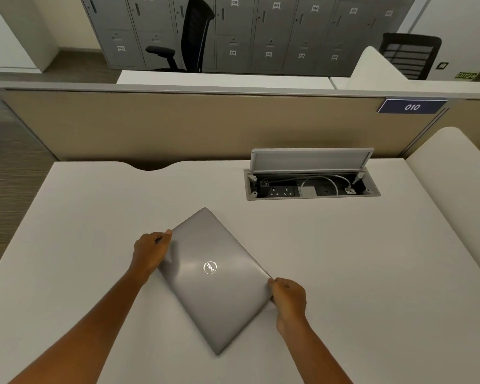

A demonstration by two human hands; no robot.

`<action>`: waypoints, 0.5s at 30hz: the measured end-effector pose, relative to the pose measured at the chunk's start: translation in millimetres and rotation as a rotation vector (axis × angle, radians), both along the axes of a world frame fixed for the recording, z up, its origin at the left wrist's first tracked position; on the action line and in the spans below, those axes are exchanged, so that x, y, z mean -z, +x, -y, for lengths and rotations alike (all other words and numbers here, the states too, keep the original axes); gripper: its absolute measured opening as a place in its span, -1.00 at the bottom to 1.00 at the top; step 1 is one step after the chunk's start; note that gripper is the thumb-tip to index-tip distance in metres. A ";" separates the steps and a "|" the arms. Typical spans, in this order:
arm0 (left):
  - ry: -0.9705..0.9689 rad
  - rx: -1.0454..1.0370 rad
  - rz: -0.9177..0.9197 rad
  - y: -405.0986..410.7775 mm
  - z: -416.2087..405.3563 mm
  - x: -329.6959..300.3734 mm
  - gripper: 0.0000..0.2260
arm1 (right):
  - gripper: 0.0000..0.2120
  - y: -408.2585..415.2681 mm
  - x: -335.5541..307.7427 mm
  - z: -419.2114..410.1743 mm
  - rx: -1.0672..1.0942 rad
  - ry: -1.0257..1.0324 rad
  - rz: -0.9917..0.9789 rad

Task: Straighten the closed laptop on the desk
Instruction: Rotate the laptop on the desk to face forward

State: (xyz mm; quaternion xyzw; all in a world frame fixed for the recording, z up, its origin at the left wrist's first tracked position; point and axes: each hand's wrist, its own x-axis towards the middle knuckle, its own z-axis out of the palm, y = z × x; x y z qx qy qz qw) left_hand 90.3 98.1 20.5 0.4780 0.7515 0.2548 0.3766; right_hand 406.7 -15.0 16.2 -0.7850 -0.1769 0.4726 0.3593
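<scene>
Closed laptop [214, 278] sits skewed like a diamond on the desk [358, 273], just nearer than the open socket box [312, 187]. Left hand [150, 252] pinches its left edge, right hand [288, 297] clasps its right corner.

Bare forearms and hands [150, 252], no sleeves showing.

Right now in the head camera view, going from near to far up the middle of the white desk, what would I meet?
Closed grey laptop turned diagonally, held by both hands → open recessed cable box with sockets → beige partition panel → black office chair → grey numbered lockers.
</scene>
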 end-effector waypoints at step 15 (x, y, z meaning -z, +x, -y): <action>-0.038 -0.162 0.134 1.7 72.4 8.2 -0.54 | -0.70 27.2 -7.0 -67.9 0.038 -0.006 0.072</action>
